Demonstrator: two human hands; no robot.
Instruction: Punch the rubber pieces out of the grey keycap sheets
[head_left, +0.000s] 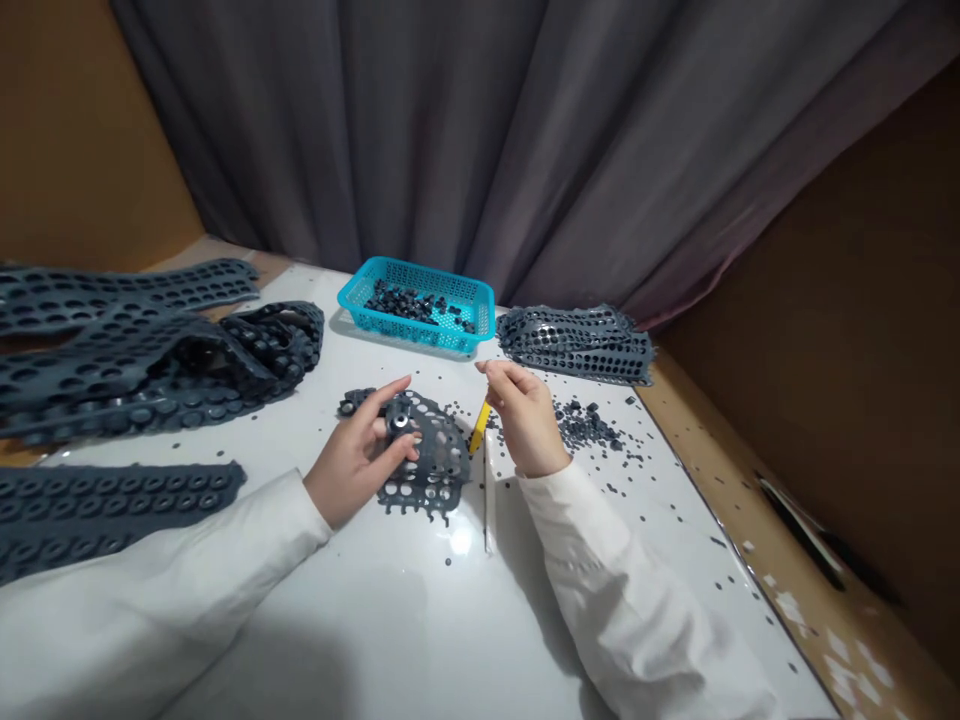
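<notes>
My left hand (358, 455) holds a dark grey rubber sheet (439, 455) full of round holes, its near edge ragged. Thumb and forefinger are spread around a ring-shaped rubber piece (400, 421) on the sheet. To the right, my right hand (525, 412) is raised with thumb and fingertips pinched together; what sits in the pinch is too small to make out. A yellow stick-like tool (478, 428) shows below these fingers, reaching the sheet's right edge; whether the hand grips it I cannot tell. Beside it a thin white strip (490, 495) lies on the table.
A turquoise basket (420, 330) with small dark pieces stands at the back. More perforated sheets are piled at the left (150, 375) and a folded one (577, 345) lies back right. Loose dark bits (589, 425) are scattered right of my right hand. White scraps (840, 660) lie beyond the table's right edge.
</notes>
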